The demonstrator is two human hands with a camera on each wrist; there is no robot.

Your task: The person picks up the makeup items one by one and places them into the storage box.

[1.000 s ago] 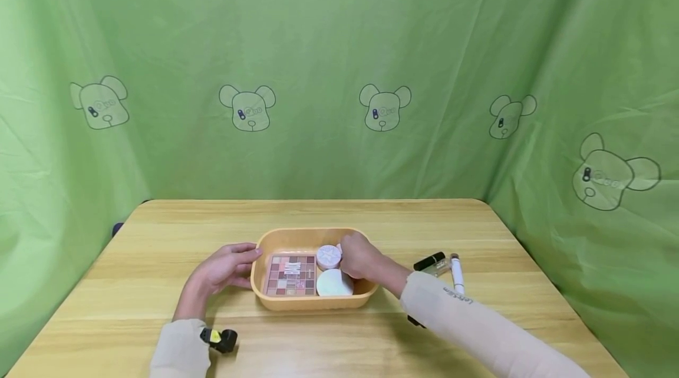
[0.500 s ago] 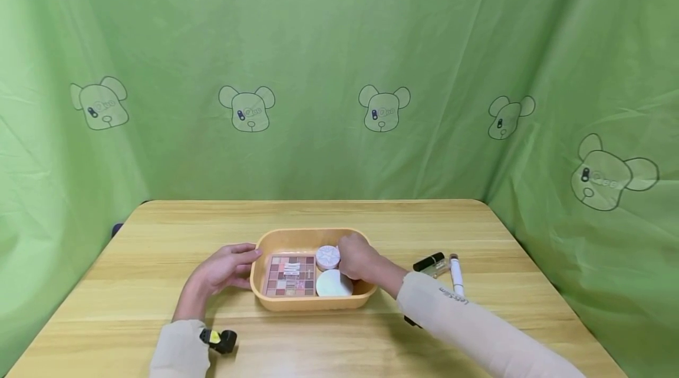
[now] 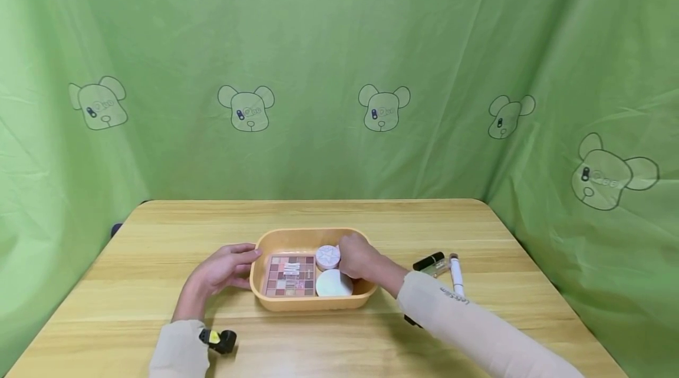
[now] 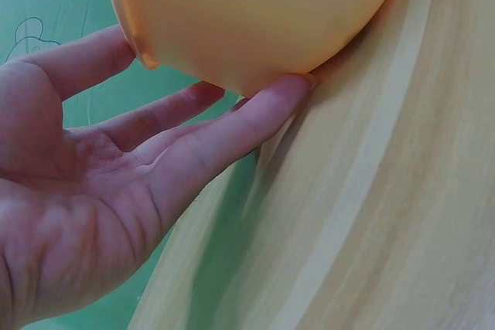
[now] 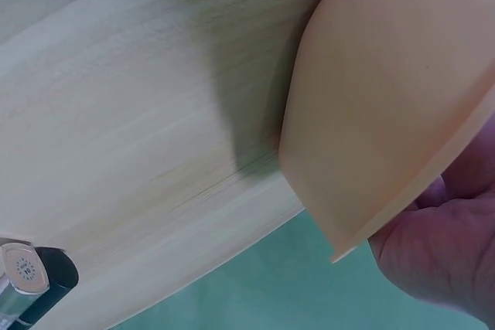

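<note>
In the head view, a yellow-orange plastic basket [image 3: 313,303] rests on the table. Inside it lie an eyeshadow palette [image 3: 289,276], a small round case with a star [image 3: 328,256] and a larger white round compact [image 3: 334,283]. My left hand [image 3: 228,269] touches the basket's left end, its fingers fairly straight against the outer wall [image 4: 255,28]. My right hand [image 3: 361,259] reaches over the right rim into the basket, beside the star case. Its fingertips and whatever they may hold are hidden; the right wrist view shows only part of this hand [image 5: 448,253] behind the basket wall [image 5: 379,106].
Right of the basket, a black-capped tube [image 3: 428,261], a clear tube [image 3: 436,269] and a white tube [image 3: 457,275] lie close together on the wooden table [image 3: 185,224]. Green cloth [image 3: 318,160] hangs behind the table and along both sides.
The right forearm has shifted slightly left since a second ago. Both hands otherwise keep their places, and the basket and its contents look almost unmoved.
</note>
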